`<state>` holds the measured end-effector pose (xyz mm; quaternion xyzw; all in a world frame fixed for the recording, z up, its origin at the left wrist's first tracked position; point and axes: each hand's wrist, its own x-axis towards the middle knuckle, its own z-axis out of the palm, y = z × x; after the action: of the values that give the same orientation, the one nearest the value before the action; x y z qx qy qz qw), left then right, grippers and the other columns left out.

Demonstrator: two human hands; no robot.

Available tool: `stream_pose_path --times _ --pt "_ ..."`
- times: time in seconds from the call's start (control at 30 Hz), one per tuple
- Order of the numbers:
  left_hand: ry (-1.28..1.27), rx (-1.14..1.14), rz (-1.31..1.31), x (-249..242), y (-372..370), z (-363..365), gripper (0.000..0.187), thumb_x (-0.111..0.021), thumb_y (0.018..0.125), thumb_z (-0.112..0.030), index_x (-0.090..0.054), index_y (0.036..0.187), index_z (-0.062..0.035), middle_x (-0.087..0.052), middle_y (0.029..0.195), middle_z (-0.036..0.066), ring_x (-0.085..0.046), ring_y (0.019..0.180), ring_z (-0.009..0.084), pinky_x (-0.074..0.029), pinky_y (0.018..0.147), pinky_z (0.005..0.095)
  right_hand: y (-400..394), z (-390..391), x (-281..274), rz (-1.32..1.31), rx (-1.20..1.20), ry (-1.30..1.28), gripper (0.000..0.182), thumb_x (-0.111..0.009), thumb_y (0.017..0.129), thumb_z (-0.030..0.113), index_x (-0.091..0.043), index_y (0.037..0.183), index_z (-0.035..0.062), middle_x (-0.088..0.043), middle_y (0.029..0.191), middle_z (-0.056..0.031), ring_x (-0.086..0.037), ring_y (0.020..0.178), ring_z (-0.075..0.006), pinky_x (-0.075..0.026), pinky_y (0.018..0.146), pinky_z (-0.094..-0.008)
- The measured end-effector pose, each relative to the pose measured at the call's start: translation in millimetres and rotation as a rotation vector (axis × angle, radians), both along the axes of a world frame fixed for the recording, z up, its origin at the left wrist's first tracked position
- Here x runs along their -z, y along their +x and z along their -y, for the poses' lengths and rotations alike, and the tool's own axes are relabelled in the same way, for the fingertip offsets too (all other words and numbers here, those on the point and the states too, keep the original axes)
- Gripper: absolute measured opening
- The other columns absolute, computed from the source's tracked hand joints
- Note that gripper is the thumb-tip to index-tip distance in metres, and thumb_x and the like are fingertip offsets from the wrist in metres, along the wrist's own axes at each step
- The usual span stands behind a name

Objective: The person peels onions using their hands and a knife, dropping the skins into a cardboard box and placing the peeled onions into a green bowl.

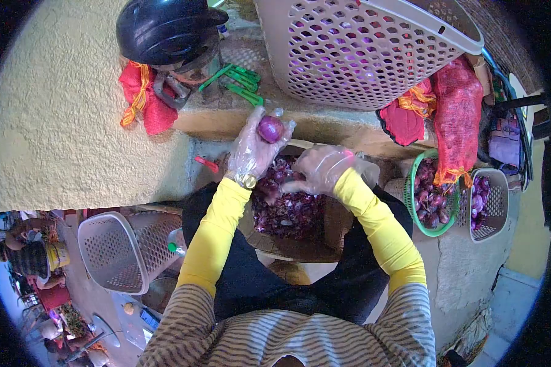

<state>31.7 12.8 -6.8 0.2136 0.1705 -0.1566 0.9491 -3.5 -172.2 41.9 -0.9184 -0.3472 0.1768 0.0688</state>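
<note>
A round purple onion [270, 129] lies in my left hand [252, 147], which wears a clear plastic glove, with the fingers curled around its sides. My right hand [326, 170], also gloved, is over the box of skins, to the right of my left hand; its fingers are apart and nothing shows in them. Loose dark purple onion skins [288, 214] fill the cardboard box [333, 235] between my knees. Some skins lie just below my right fingers.
Ahead on the ledge stand a large perforated basket [355, 55], a black helmet [165, 30] and red net bags [456, 116]. At right are a green basket of onions [438, 231] and a smaller one [499, 202]. A beige basket [138, 254] stands left. People are at far left.
</note>
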Motion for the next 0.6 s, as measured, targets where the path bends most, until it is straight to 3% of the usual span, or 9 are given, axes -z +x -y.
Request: stream_pose_path --times 0.17,0.23,0.3,0.47,0.53,0.6 --pt "0.052 -0.012 0.092 3 -3 2 0.05 -0.049 0.105 -0.041 -0.047 0.127 0.0036 -0.054 0.124 0.023 -0.052 0.121 0.0427 -0.045 0.109 0.0599 3 2 -7 -0.175 0.049 0.031 0.061 -0.054 0.088 0.07 -0.074 0.094 0.012 -0.071 0.087 -0.0176 -0.069 0.088 -0.039 -0.053 0.082 -0.0518" --pt "-0.142 -0.004 -0.109 4 -1 -1 0.057 -0.042 0.106 -0.044 -0.044 0.133 0.006 -0.053 0.125 0.029 -0.045 0.129 0.0475 -0.039 0.114 0.0615 3 3 2 -0.215 0.073 0.007 0.06 -0.054 0.089 0.068 -0.073 0.098 0.012 -0.072 0.09 -0.0176 -0.068 0.091 -0.0394 -0.052 0.085 -0.0519" --pt "-0.16 0.037 -0.054 4 -2 -4 0.061 -0.04 0.106 -0.046 -0.043 0.136 0.0076 -0.051 0.128 0.031 -0.043 0.132 0.0492 -0.037 0.115 0.0613 3 5 17 -0.243 0.1 0.037 0.051 -0.06 0.09 0.061 -0.072 0.109 0.0152 -0.071 0.102 -0.0199 -0.068 0.1 -0.0393 -0.052 0.09 -0.0507" --pt "-0.256 0.063 -0.056 -2 -2 -3 0.068 -0.044 0.103 -0.053 -0.045 0.13 0.0085 -0.054 0.122 0.031 -0.046 0.129 0.0494 -0.038 0.113 0.0627 -2 9 7 -0.334 0.166 0.08 0.042 -0.061 0.094 0.048 -0.07 0.112 0.0118 -0.07 0.104 -0.0216 -0.066 0.103 -0.0391 -0.05 0.092 -0.0488" --pt "-0.326 0.061 -0.131 -3 1 -4 0.069 -0.042 0.105 -0.05 -0.041 0.136 0.0115 -0.046 0.135 0.032 -0.041 0.133 0.0513 -0.037 0.115 0.0603 0 14 10 -0.34 0.193 0.094 0.04 -0.061 0.095 0.045 -0.07 0.112 0.01 -0.07 0.103 -0.0219 -0.066 0.102 -0.0392 -0.05 0.092 -0.0483" --pt "-0.269 0.05 -0.093 -4 5 -3 0.068 -0.044 0.104 -0.049 -0.041 0.134 0.0111 -0.047 0.134 0.032 -0.042 0.132 0.0511 -0.038 0.115 0.0602 4 18 13 -0.378 0.265 0.19 0.041 -0.062 0.094 0.044 -0.068 0.11 0.007 -0.07 0.101 -0.022 -0.066 0.1 -0.0397 -0.05 0.09 -0.0482"
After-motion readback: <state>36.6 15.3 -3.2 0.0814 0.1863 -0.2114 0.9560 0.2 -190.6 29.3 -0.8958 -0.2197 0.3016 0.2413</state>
